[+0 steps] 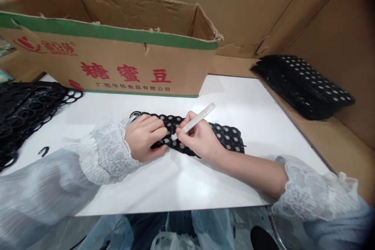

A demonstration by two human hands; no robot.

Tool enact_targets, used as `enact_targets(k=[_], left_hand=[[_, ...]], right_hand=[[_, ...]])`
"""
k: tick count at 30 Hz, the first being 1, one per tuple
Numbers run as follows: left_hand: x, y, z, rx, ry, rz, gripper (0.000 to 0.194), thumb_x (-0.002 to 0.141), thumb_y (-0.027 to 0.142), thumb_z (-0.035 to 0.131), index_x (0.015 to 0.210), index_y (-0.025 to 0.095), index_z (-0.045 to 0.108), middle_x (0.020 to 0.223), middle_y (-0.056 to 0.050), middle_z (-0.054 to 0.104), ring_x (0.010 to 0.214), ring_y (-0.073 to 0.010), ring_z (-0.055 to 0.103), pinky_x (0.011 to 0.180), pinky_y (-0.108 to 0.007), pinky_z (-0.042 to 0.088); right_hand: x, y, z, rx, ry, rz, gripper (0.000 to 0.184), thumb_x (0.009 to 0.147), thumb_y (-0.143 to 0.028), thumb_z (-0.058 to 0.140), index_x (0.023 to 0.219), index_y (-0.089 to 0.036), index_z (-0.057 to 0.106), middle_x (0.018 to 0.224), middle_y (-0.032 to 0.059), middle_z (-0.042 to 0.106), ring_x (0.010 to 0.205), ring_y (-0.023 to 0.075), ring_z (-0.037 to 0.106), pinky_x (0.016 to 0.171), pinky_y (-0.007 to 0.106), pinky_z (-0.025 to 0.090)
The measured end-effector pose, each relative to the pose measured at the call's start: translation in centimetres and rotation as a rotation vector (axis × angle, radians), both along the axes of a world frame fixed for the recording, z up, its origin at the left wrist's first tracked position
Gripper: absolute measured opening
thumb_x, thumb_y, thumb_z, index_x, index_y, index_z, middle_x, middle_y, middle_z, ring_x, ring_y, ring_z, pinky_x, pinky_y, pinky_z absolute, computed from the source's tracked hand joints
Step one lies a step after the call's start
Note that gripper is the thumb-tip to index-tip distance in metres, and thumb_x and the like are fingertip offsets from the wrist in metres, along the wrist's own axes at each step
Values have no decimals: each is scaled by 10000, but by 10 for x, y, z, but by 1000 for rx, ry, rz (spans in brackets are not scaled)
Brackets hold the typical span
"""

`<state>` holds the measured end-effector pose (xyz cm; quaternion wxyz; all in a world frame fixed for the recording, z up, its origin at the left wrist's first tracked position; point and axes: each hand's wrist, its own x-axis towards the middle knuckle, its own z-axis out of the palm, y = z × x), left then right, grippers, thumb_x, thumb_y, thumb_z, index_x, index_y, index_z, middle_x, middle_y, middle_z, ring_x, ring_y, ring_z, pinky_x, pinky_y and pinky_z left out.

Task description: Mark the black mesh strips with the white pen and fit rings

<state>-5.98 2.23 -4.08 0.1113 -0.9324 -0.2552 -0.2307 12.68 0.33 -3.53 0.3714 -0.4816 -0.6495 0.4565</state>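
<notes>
The right hand (200, 136) pinches a white stick (199, 117); the left hand (146, 136), loosely curled, touches the black sheet (227, 137).

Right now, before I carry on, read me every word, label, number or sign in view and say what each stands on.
"糖蜜豆": large red print, front of the carton.
"广西华伟食品有限公司": small dark print below it.
Red logo with brand characters, carton's upper left: too blurred to quote surely; the small line beneath is unreadable.
No numbers that I can make out.
</notes>
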Motion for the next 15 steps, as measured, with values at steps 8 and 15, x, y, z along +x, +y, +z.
enact_targets(k=[8, 15], left_hand=[[0, -4, 0, 143, -55, 11, 90, 725, 181, 437, 777, 166, 509, 814, -71, 617, 775, -193, 556, 690, -322, 412], [1, -6, -6, 120, -6, -38, 150, 780, 126, 395, 804, 173, 536, 843, -40, 638, 809, -188, 567, 774, -353, 380]], right_hand=[[7, 4, 1, -125, 150, -115, 146, 713, -212, 516, 702, -197, 371, 552, -64, 483, 421, 78, 529, 386, 181, 428], [10, 6, -2, -126, 128, -28, 149, 710, -209, 530, 710, -196, 381, 592, -63, 487, 430, 68, 528, 401, 185, 453]])
